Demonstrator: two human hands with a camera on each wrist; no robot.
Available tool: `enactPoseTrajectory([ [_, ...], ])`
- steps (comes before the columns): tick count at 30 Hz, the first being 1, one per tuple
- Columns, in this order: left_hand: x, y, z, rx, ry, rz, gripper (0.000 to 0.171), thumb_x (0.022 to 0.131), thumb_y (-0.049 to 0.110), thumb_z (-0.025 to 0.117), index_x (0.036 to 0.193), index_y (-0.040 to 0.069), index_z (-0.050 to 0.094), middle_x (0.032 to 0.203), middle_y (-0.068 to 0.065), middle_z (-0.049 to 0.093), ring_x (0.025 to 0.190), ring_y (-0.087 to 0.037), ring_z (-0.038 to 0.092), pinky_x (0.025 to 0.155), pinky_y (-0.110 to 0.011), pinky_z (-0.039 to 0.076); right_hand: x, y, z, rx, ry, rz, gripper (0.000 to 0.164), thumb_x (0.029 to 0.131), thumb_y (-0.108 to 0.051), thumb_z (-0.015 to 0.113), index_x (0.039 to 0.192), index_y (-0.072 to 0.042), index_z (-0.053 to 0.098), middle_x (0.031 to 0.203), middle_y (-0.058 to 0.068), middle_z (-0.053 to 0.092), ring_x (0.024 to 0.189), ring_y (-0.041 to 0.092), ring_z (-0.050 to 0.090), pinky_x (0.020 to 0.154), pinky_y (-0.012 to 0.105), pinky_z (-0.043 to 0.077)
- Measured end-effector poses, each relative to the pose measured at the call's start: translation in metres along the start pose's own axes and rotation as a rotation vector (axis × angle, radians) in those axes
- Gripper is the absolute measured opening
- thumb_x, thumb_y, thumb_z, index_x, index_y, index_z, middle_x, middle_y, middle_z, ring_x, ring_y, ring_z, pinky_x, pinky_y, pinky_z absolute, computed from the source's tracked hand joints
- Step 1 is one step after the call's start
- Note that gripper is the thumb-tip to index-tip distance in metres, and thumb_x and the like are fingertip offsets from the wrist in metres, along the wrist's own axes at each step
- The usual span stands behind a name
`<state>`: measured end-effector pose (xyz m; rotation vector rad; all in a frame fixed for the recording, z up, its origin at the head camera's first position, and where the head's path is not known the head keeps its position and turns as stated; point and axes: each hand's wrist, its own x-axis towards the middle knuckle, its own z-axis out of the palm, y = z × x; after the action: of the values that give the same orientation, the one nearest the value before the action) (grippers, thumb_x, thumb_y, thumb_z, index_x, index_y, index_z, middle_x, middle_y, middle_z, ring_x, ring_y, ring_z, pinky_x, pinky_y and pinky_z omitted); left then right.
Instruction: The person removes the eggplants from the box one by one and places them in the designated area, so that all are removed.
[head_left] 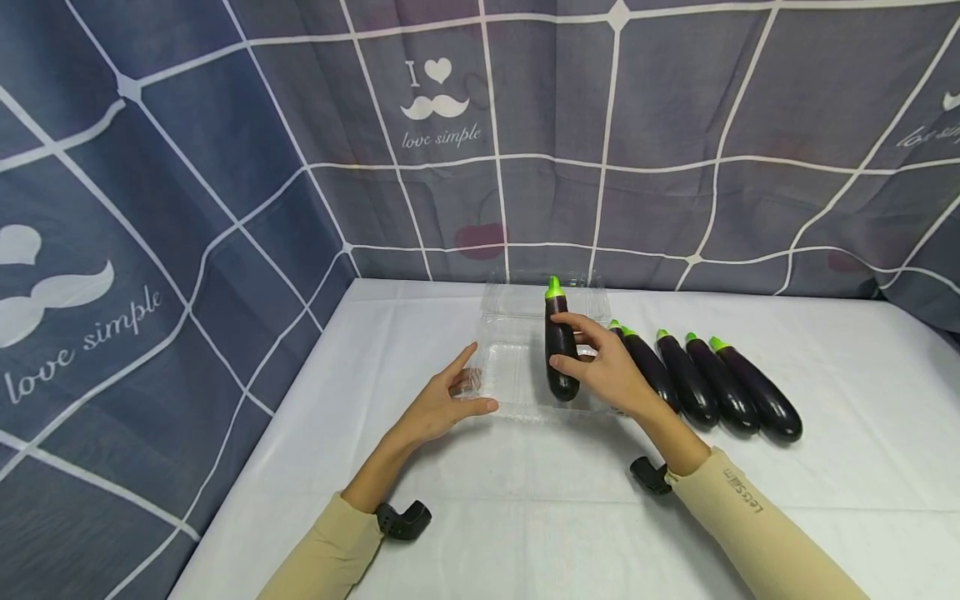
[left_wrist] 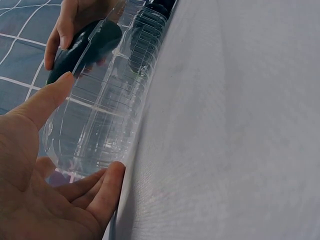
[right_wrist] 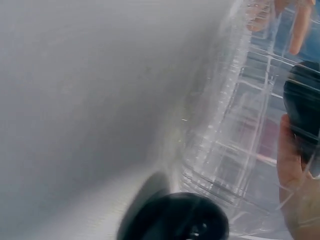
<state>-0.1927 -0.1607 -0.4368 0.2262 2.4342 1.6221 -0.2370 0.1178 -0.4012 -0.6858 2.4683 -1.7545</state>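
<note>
A dark purple eggplant with a bright green cap is held above a clear plastic clamshell box. My right hand grips it from the right side, thumb near its lower part and fingers higher up. At the box's left end is my left hand, thumb and fingers spread and touching the wall. The left wrist view shows that hand's thumb by the upper rim and its fingertips low against the box. Through the clear wall, the right wrist view shows the held eggplant.
Several more eggplants lie side by side at the right of the box, one partly behind my right hand. The box's hinged lid lies open toward the back. Dark checked curtains border the white-covered table.
</note>
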Motion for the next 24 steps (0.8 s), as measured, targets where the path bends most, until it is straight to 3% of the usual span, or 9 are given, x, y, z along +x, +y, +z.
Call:
enactPoseTrajectory([
  [13,0.000,0.001,0.001,0.001,-0.012,0.008,0.100,0.079,0.043,0.082,0.158,0.033,0.022,0.157,-0.012,0.031,0.142,-0.029,0.031,0.109,-0.052,0.032,-0.019,-0.013,-0.023,-0.055,-0.018,0.039,0.058,0.090,-0.016,0.073,0.144,-0.016,0.051,0.139,0.014,0.050,0.122,0.032,0.051,0.085,0.043,0.053],
  [19,-0.001,0.000,0.000,0.014,-0.003,0.001,0.099,0.079,0.043,0.082,0.158,0.034,0.022,0.156,-0.012,0.031,0.142,-0.029,0.030,0.110,-0.052,0.031,-0.031,-0.022,-0.037,-0.109,-0.010,0.036,0.057,0.091,-0.018,0.072,0.145,-0.015,0.050,0.130,0.016,0.056,0.113,0.031,0.058,0.084,0.041,0.053],
  [24,-0.001,0.000,0.000,0.015,-0.001,0.004,0.099,0.079,0.043,0.082,0.158,0.034,0.022,0.157,-0.011,0.031,0.142,-0.028,0.031,0.110,-0.052,0.031,-0.041,-0.023,-0.046,-0.109,-0.012,0.000,0.058,0.091,-0.011,0.072,0.144,-0.010,0.050,0.124,0.018,0.058,0.102,0.031,0.064,0.079,0.030,0.055],
])
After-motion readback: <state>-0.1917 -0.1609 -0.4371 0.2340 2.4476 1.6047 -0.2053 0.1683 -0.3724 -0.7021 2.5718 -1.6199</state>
